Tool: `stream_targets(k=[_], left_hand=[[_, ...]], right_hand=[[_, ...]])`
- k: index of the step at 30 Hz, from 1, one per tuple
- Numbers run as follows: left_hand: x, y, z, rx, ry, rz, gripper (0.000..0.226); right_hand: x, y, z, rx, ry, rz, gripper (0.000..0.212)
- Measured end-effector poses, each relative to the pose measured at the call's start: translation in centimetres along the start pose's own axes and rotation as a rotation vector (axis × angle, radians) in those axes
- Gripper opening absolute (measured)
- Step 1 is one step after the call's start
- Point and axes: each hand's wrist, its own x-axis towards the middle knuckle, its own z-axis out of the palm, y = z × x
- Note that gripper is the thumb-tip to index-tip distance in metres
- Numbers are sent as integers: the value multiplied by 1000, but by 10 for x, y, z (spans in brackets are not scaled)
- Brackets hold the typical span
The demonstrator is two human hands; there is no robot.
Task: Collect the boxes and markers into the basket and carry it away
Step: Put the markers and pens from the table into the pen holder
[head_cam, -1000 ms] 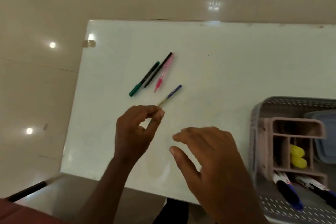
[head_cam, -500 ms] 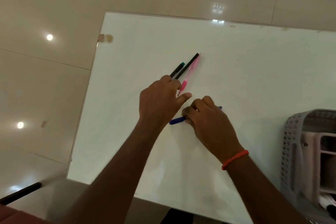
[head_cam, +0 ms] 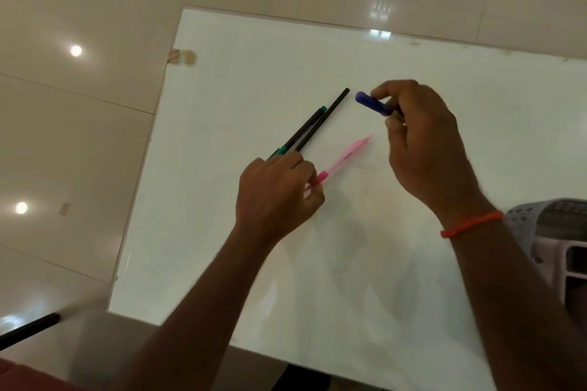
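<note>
The right hand has lifted the blue capped marker from the white table and now pinches it in curled fingers. The left hand has pulled the pink plastic pen away from the thin black pen and grips its darker end. The green-capped black pen lies beside the black one, and the near ends of both reach the left fingers. The grey perforated basket stands just right of the right wrist.
</note>
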Motion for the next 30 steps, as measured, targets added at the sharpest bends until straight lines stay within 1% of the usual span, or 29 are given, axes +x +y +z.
stream_targets(k=[2, 4, 6, 8, 11, 15, 16, 17, 19, 20, 22, 23, 24, 26, 27, 28, 29, 30], left_hand=[[-16, -6, -4, -78, 15, 61, 10], [-34, -10, -8, -215, 49, 69, 8], [-50, -14, -14, -389, 103, 34, 7], [-64, -15, -21, -534, 208, -28, 8], [-77, -16, -33, -780, 363, -188, 9], [-70, -23, -50, -1370, 564, -579, 18], [-64, -25, -54, -1498, 602, -648, 21], [-58, -27, -58, -1601, 635, -687, 22], [-44, -34, -66, -1755, 671, -679, 18], [-38, -37, -70, -1811, 661, -658, 16], [-27, -43, -77, -1877, 615, -636, 23], [-22, -44, -79, -1853, 601, -652, 27], [-18, -45, -78, -1764, 602, -692, 30], [-10, -47, -71, -1428, 595, -732, 32], [-7, -48, -65, -1198, 541, -699, 27], [-4, -50, -56, -932, 428, -630, 18], [-2, -51, -48, -671, 240, -564, 10], [-2, -51, -40, -434, 47, -523, 23]], right_hand=[[18, -6, 8, -11, -56, -60, 31], [33, -11, 20, -67, -170, -159, 28], [42, -14, 34, -156, -291, -258, 26], [45, -14, 47, -205, -375, -300, 25], [41, -7, 57, -213, -379, -312, 22], [34, -1, 60, -279, -297, -382, 13], [33, -1, 60, -290, -298, -393, 13], [32, -2, 60, -303, -306, -403, 13], [30, -3, 60, -356, -338, -421, 7], [29, -4, 60, -386, -361, -428, 6], [25, -4, 61, -427, -402, -428, 11], [22, -4, 60, -447, -422, -415, 13], [18, -4, 59, -467, -437, -397, 15], [7, -4, 56, -486, -449, -339, 16], [-1, -3, 54, -475, -450, -302, 16], [-9, -2, 52, -447, -449, -263, 16], [-19, -1, 49, -410, -449, -223, 17], [-28, 0, 47, -387, -453, -188, 20]])
